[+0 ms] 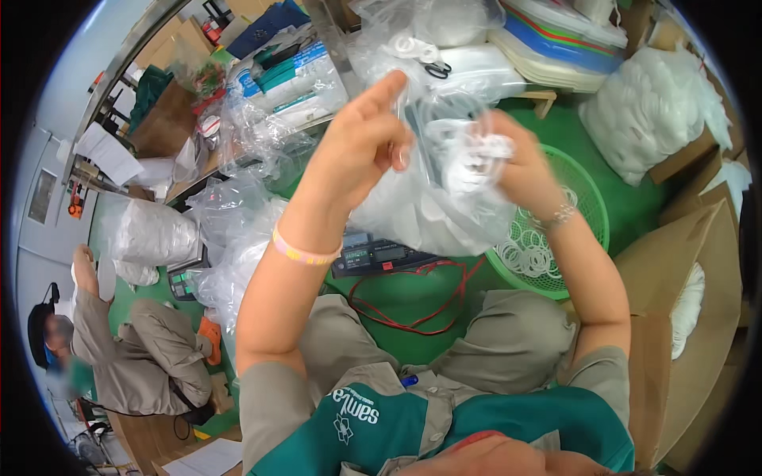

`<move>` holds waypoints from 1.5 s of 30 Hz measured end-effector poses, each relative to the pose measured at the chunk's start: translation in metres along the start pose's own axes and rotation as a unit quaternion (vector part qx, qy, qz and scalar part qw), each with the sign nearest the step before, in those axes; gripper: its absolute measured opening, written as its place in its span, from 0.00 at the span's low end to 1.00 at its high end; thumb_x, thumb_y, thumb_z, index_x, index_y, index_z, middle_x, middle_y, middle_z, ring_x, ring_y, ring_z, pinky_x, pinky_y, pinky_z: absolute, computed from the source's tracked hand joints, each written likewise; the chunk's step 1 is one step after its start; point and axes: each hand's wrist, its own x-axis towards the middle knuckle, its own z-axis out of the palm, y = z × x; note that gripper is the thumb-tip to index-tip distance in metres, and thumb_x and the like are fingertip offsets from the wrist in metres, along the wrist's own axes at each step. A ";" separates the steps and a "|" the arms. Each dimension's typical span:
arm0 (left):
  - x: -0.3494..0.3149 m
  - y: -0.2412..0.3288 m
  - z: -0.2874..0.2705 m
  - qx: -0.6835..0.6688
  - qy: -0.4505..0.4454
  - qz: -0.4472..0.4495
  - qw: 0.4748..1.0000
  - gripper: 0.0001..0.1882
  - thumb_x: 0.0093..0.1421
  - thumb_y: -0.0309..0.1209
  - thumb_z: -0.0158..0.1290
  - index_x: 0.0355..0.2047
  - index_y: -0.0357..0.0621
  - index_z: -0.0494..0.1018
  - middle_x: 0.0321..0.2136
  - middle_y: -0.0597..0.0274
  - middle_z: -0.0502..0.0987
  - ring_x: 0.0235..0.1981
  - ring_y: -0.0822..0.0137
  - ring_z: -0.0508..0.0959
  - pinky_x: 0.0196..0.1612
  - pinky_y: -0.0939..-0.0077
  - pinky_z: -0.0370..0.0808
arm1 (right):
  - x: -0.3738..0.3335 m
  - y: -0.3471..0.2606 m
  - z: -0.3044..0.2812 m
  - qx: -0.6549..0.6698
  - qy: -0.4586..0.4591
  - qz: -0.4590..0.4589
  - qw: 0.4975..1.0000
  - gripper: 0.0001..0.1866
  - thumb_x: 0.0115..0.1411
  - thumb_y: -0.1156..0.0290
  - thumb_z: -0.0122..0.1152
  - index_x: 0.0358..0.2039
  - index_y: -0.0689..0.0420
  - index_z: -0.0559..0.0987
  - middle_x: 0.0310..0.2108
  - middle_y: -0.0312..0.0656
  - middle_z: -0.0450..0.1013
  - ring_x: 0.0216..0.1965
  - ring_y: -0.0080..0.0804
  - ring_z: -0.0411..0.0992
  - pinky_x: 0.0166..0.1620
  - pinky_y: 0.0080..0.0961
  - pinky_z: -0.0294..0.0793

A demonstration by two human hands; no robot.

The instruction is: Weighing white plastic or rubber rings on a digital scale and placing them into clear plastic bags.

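A clear plastic bag hangs between my hands, above my lap, with white pieces showing through its film. My left hand is at the bag's left edge, index finger stretched up along it and the other fingers curled in on the film. At the bag's right side my right hand, smeared by motion, grips a bunch of white plastic rings. These rings overlap the bag; whether they are inside its mouth or in front of it I cannot tell. Below my right wrist, a green basket holds several more white rings.
A digital scale with a red cable lies on the green floor before my knees. Black-handled scissors rest on plastic bags ahead. Cardboard boxes stand at right, near a stuffed white sack. Another person sits at left.
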 end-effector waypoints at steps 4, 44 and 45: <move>0.007 0.022 -0.011 -0.029 0.027 0.085 0.996 0.29 0.44 0.19 0.42 0.51 0.34 0.58 0.50 0.63 0.61 0.20 0.78 0.64 0.18 0.87 0.62 | 0.060 0.058 0.043 -0.197 -0.189 -0.030 0.961 0.20 0.44 0.68 0.60 0.38 0.55 0.67 0.34 0.44 0.69 0.38 0.36 0.67 0.40 0.30 0.66; 0.004 -0.065 -0.207 0.324 0.206 -0.085 0.919 0.38 0.45 0.24 0.43 0.59 0.45 0.45 0.54 0.50 0.57 0.23 0.72 0.71 0.25 0.79 0.69 | 0.140 0.088 0.121 -0.267 -0.328 0.034 0.905 0.26 0.46 0.60 0.60 0.45 0.57 0.69 0.42 0.48 0.69 0.45 0.40 0.67 0.47 0.29 0.65; 0.002 -0.086 -0.220 0.407 0.180 -0.083 0.892 0.39 0.44 0.24 0.44 0.59 0.45 0.45 0.51 0.49 0.61 0.23 0.71 0.72 0.25 0.78 0.69 | 0.135 0.087 0.126 -0.261 -0.347 0.008 0.901 0.28 0.45 0.59 0.61 0.46 0.58 0.68 0.43 0.48 0.69 0.45 0.41 0.67 0.47 0.30 0.65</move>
